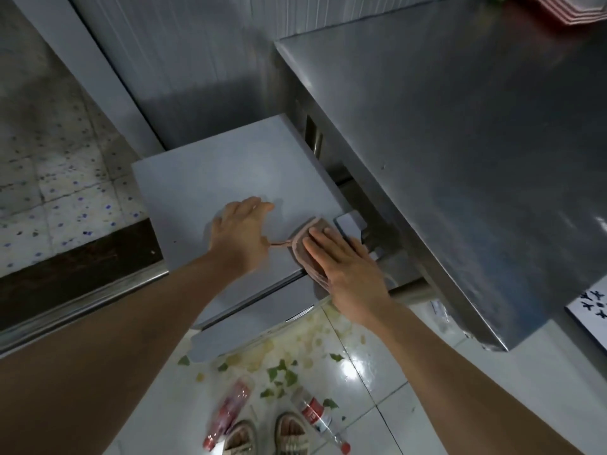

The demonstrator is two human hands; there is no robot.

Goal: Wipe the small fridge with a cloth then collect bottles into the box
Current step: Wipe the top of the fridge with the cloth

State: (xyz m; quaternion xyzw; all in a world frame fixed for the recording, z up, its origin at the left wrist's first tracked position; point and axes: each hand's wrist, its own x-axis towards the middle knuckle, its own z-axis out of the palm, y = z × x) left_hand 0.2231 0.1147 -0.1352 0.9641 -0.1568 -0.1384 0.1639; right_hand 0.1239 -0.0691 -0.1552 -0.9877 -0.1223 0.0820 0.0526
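The small grey fridge [210, 178] stands below me, its flat top facing up. A brownish-pink cloth [303, 247] lies at the top's near right corner. My right hand [345, 267] presses flat on the cloth, fingers together. My left hand [239, 234] rests beside it on the fridge top, fingers loosely spread, touching the cloth's thin loop. Two plastic bottles lie on the floor by my feet: one with a red label [226, 412] and a clear one with a red-and-white label [315, 415]. No box is visible.
A steel table [460, 142] overhangs the fridge on the right. Green leaf scraps and pale food bits [282, 372] litter the glossy white tiles. My sandalled feet [266, 435] stand at the bottom edge. A dark threshold [65, 284] and speckled floor lie left.
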